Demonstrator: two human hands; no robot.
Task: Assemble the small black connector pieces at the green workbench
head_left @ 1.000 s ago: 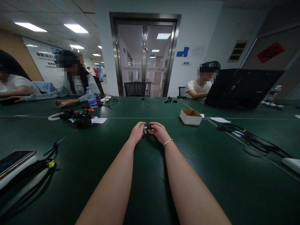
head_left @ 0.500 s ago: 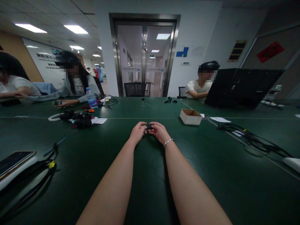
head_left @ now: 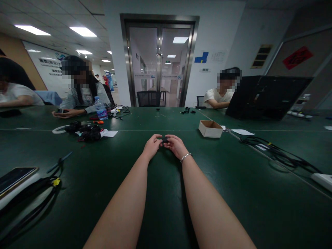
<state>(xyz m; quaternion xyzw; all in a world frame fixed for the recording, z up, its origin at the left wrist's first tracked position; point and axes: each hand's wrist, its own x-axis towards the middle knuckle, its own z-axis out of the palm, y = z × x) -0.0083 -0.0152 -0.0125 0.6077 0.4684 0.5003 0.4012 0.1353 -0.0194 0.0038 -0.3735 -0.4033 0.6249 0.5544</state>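
A small black object (head_left: 165,140) with a pale tip at its left end is held between my two hands, just above the green table (head_left: 166,186). My left hand (head_left: 151,147) pinches the pale end with thumb and fingertips. From the other side my right hand (head_left: 177,146), with a silver bangle at the wrist, closes its fingers on the black body. The fingers partly cover the object, and it is too small to tell its kind.
An open cardboard box (head_left: 210,130) stands right of my hands. Black coiled parts (head_left: 89,132) lie left, near a water bottle (head_left: 100,109). Cables (head_left: 280,154) run along the right; a phone (head_left: 17,180) lies near left. Co-workers sit left and beyond a black monitor (head_left: 264,98).
My hands keep almost the same place and grip; the black object shows slightly more between the fingers. At the left, a co-worker's hand has shifted left with a small device.
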